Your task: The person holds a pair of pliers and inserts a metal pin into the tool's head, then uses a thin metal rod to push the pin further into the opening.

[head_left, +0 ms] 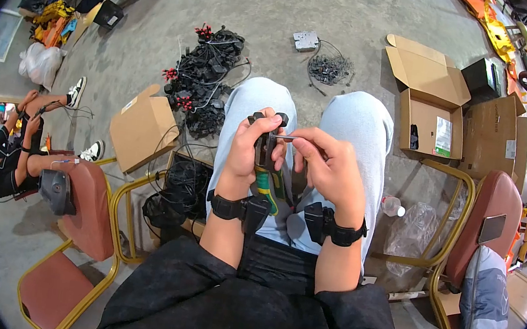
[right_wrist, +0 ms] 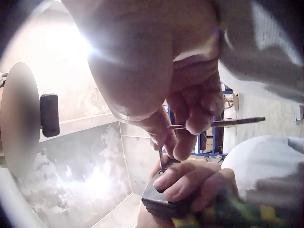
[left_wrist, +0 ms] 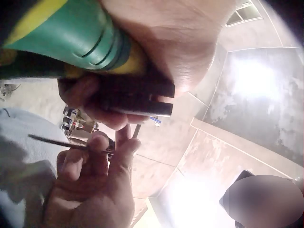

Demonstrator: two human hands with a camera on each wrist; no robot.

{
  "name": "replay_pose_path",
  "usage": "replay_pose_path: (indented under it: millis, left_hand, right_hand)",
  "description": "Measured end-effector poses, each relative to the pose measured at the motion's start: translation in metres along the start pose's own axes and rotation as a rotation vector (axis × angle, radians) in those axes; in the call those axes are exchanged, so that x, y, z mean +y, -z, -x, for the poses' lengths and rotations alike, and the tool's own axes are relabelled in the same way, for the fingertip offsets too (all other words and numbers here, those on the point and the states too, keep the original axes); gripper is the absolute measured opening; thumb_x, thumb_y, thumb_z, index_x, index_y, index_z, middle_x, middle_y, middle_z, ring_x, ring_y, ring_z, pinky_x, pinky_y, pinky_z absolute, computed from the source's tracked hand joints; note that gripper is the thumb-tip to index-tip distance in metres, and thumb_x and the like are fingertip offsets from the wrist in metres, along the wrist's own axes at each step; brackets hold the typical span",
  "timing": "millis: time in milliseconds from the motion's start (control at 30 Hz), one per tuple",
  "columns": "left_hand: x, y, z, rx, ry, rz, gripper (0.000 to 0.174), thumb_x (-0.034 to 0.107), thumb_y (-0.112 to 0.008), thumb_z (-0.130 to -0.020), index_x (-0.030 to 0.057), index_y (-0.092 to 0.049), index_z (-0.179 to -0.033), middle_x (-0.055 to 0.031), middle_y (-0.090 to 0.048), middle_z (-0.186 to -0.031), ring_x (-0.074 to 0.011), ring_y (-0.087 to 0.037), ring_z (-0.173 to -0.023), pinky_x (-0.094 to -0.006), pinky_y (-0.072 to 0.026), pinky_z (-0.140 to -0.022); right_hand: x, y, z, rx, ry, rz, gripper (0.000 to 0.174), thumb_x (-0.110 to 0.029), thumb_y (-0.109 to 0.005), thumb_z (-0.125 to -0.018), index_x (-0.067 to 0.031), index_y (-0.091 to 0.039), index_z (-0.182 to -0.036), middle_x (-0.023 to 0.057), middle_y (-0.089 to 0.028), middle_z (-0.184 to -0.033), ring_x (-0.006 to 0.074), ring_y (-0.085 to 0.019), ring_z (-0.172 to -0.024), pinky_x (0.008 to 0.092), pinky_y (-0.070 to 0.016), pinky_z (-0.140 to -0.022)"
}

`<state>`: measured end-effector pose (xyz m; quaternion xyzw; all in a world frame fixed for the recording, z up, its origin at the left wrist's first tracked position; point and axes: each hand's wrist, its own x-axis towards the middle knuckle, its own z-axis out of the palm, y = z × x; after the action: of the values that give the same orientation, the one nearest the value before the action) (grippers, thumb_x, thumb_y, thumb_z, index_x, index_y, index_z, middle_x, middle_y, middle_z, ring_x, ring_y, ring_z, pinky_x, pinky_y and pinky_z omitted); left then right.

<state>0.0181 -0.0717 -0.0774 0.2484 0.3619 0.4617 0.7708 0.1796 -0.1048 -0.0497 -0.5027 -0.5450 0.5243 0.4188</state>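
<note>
Over the lap, my left hand (head_left: 246, 152) grips a plier-like hand tool (head_left: 264, 183) with green and yellow handles, its fingers curled round the dark blocky head (right_wrist: 164, 198). In the left wrist view that head ends in a slot. From the right, my right hand (head_left: 334, 166) pinches a thin metal rod (right_wrist: 241, 122) between thumb and fingers. One length of rod sticks out behind the fingers. Another thin metal length (right_wrist: 162, 163) runs from the fingertips to the dark head, beside the left fingers. Part of the rod is hidden inside the right hand.
A heap of black parts and cables (head_left: 204, 82) lies on the floor ahead, left of a small pile of dark pieces (head_left: 330, 69). Open cardboard boxes (head_left: 428, 69) stand at right. Chairs (head_left: 84, 208) flank the lap; other people sit at left.
</note>
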Motion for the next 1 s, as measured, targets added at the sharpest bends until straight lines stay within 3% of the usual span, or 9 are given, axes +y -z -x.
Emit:
replay_pose_path:
  millis: [200, 533, 633, 733, 800, 833, 1000]
  left_hand:
    - [0.001, -0.002, 0.001, -0.028, 0.017, 0.006, 0.019, 0.02, -0.058, -0.086, 0.0069, -0.047, -0.077, -0.0055, -0.05, -0.059, -0.0138, -0.05, -0.042, -0.0263, -0.0435, -0.037]
    - [-0.001, -0.004, 0.0, -0.008, -0.006, 0.002, 0.02, 0.02, -0.058, -0.087, 0.006, -0.047, -0.078, -0.0073, -0.05, -0.055, -0.015, -0.049, -0.04, -0.0266, -0.0419, -0.037]
    - [-0.001, 0.001, 0.0, -0.051, -0.005, 0.005, 0.02, 0.021, -0.057, -0.087, 0.0061, -0.047, -0.077, -0.0077, -0.049, -0.052, -0.0158, -0.048, -0.039, -0.0262, -0.0413, -0.037]
    - [0.003, -0.003, 0.002, -0.058, 0.007, -0.007, 0.021, 0.022, -0.056, -0.087, 0.0063, -0.047, -0.077, -0.0079, -0.048, -0.051, -0.0166, -0.048, -0.038, -0.026, -0.0409, -0.037]
    - [0.003, -0.003, 0.002, -0.021, 0.018, -0.02, 0.021, 0.023, -0.056, -0.087, 0.0064, -0.047, -0.078, -0.0079, -0.048, -0.05, -0.0169, -0.048, -0.037, -0.0259, -0.0408, -0.037]
    - [0.001, 0.0, 0.0, -0.038, 0.016, -0.021, 0.021, 0.022, -0.056, -0.087, 0.0066, -0.047, -0.078, -0.0079, -0.048, -0.05, -0.017, -0.048, -0.037, -0.026, -0.0408, -0.037]
    - [0.002, -0.002, 0.001, -0.05, 0.015, 0.006, 0.02, 0.022, -0.056, -0.088, 0.0067, -0.047, -0.078, -0.0076, -0.049, -0.052, -0.0162, -0.049, -0.038, -0.0262, -0.0414, -0.037]
  right_hand:
    - [0.0, 0.001, 0.001, 0.004, -0.06, 0.008, 0.014, -0.012, -0.054, -0.092, -0.0054, -0.066, -0.097, 0.0046, -0.053, -0.051, 0.0104, -0.052, -0.044, 0.0263, -0.0394, -0.043]
    - [0.005, 0.0, 0.001, 0.017, -0.07, 0.028, 0.014, -0.012, -0.054, -0.092, -0.0022, -0.063, -0.092, 0.0054, -0.05, -0.048, 0.0107, -0.051, -0.042, 0.027, -0.0385, -0.042]
    - [0.007, 0.002, 0.002, 0.03, -0.162, -0.047, 0.013, -0.011, -0.055, -0.091, -0.0009, -0.063, -0.091, 0.0064, -0.05, -0.048, 0.0108, -0.051, -0.042, 0.0271, -0.0388, -0.043]
    - [0.009, 0.003, 0.002, 0.057, -0.103, -0.011, 0.012, -0.01, -0.057, -0.09, -0.0019, -0.065, -0.092, 0.0069, -0.052, -0.051, 0.0098, -0.052, -0.045, 0.0266, -0.0396, -0.045]
    - [0.012, 0.002, 0.0, 0.065, 0.081, 0.073, 0.01, -0.01, -0.061, -0.088, -0.0038, -0.067, -0.093, 0.0085, -0.059, -0.061, 0.0139, -0.057, -0.052, 0.0284, -0.0429, -0.049]
    - [0.012, 0.001, -0.001, 0.064, 0.081, 0.073, 0.01, -0.01, -0.061, -0.088, -0.0038, -0.067, -0.093, 0.0085, -0.059, -0.061, 0.0139, -0.057, -0.052, 0.0284, -0.0429, -0.049]
    - [0.006, 0.003, -0.002, 0.078, 0.239, 0.204, 0.013, -0.005, -0.064, -0.083, -0.0063, -0.069, -0.095, 0.0103, -0.062, -0.079, 0.026, -0.063, -0.071, 0.0315, -0.0485, -0.064]
